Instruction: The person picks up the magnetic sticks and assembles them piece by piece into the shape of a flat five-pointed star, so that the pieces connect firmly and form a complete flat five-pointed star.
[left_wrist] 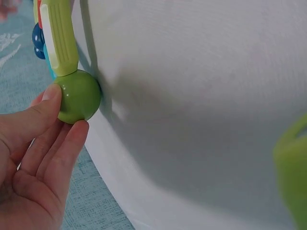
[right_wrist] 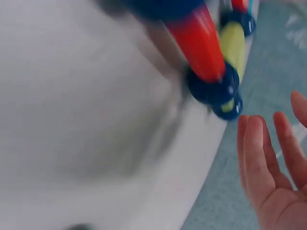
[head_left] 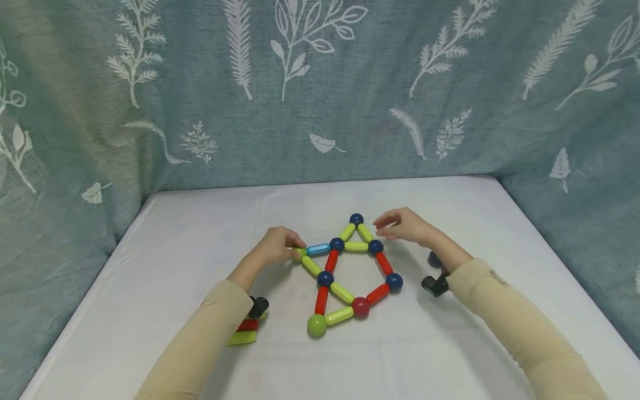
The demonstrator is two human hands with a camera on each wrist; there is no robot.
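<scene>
My left hand [head_left: 276, 244] pinches a green ball [head_left: 298, 254] at the left corner of a flat frame of rods and balls; in the left wrist view the thumb and fingers of that hand [left_wrist: 45, 148] lie around the ball [left_wrist: 80, 96]. A light blue rod [head_left: 318, 250] and a yellow-green rod [head_left: 311, 266] run from that ball to dark blue balls. My right hand [head_left: 406, 226] is just right of the frame's upper triangle, near a dark blue ball [head_left: 375, 247]. In the right wrist view this hand [right_wrist: 273, 167] has spread fingers and holds nothing.
Red and yellow-green pieces [head_left: 243, 331] lie beside the left wrist, partly behind the sleeve. A dark blue ball [head_left: 434, 259] lies by the right wrist. The white table [head_left: 210, 216] meets a teal patterned curtain [head_left: 320, 111] at its back edge.
</scene>
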